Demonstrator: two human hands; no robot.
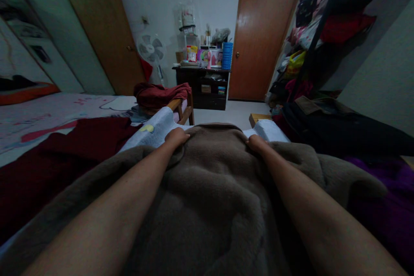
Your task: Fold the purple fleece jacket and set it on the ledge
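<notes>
A thick brown fleece garment [216,172] is spread out in front of me, with sleeve-like parts reaching to both sides. My left hand [177,137] is closed on its far edge, left of the middle. On the right, my right hand [256,142] grips the same far edge, thumb and fingers pressed together on the cloth. Between the two hands the edge runs in a shallow curve. Under the garment, a pale blue-grey cloth [152,131] shows beyond my left hand. The fingers are partly hidden by the fleece.
Dark red cloth [64,151] lies on the bed at left, and a dark jacket [343,125] at right over purple cloth [384,177]. Further off stand a wooden chair [186,114] with red cloth, a fan [151,48], a dark cabinet [200,90] and a door [265,34].
</notes>
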